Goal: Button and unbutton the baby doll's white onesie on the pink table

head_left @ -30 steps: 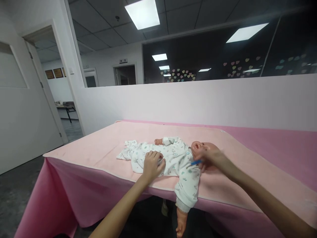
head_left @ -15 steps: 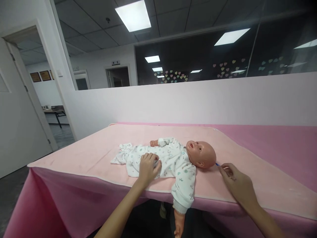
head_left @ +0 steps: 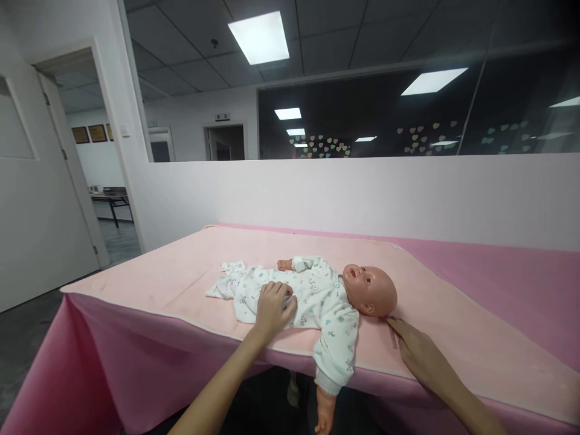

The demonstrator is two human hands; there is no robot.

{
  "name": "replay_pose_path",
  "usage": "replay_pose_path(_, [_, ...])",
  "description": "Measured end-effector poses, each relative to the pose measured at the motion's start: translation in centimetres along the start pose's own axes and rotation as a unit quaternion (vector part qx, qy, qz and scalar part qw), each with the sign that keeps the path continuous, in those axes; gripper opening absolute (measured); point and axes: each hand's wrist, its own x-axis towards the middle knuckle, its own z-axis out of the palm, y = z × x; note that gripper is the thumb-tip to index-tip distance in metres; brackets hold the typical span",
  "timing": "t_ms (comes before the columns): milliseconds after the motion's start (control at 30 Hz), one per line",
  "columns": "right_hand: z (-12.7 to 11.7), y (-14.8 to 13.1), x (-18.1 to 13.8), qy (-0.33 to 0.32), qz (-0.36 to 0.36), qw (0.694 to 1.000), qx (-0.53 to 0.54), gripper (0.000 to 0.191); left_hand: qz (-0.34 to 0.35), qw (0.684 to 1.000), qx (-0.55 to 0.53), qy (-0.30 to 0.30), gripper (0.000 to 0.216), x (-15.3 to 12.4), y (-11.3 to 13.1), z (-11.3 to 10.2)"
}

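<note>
While the left hand (head_left: 273,308) lay half-curled, hold unclear, the right hand (head_left: 392,325), pinching a stick (head_left: 394,340), moved work to the doll's head's (head_left: 375,290) 4 o'clock.

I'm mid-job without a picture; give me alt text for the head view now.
A baby doll in patterned white clothes lies on a pink cloth, one arm over the near edge. A person's left hand rests on the clothes; the right hand is beside the doll's head, by a thin item too small to identify.
</note>
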Motion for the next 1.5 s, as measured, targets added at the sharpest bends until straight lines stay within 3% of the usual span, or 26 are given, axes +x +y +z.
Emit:
replay_pose_path(67, [-0.5, -0.6, 0.2, 0.042, 0.027, 0.998, 0.025, 0.039, -0.01, 1.0, -0.003, 0.002, 0.009, 0.0, 0.0, -0.1])
replay_pose_path(167, [-1.9, -3.3, 1.5, 0.159, 0.074, 0.983, 0.053, 0.033, -0.066, 0.997, -0.017, 0.029, 0.008, 1.1, 0.9, -0.2])
replay_pose_path(233, [-2.7, -6.0, 3.0, 0.238, 0.048, 0.967, 0.071, 0.028, -0.102, 0.992, -0.031, 0.072, 0.01, 2.5, 2.3, -0.2])
replay_pose_path(333, [-2.3, -10.4, 6.1, 0.282, -0.078, 0.949, 0.116, 0.024, -0.043, 0.993, -0.048, 0.103, 0.011, 5.1, 4.8, 0.9])
replay_pose_path(400, [-0.7, -12.5, 8.1, 0.274, -0.131, 0.943, 0.137, 0.025, 0.041, 0.996, -0.057, 0.051, 0.01, 6.3, 5.8, 2.5])
replay_pose_path(467, [1.4, -13.4, 9.5, 0.273, -0.146, 0.939, 0.15, 0.028, 0.05, 0.997, -0.055, 0.01, 0.011, 6.8, 5.9, 4.3])
replay_pose_path(567, [4.1, -13.3, 10.2, 0.285, -0.165, 0.93, 0.164, 0.03, 0.005, 0.998, -0.053, 0.019, 0.011, 6.4, 5.0, 6.4])
replay_pose_path(633, [4.9, -12.9, 9.9, 0.285, -0.171, 0.928, 0.171, 0.031, 0.012, 0.998, -0.051, 0.033, 0.009, 5.8, 4.5, 6.9])
replay_pose_path(933, [3.8, -12.9, 8.5, 0.295, -0.145, 0.922, 0.205, 0.035, 0.044, 0.996, -0.069, 0.034, 0.012, 4.7, 5.3, 6.0])
replay_pose_path(1500, [4.3, -12.7, 8.6, 0.335, -0.107, 0.914, 0.2, 0.025, 0.057, 0.996, -0.052, 0.041, 0.016, 4.4, 5.3, 6.2])
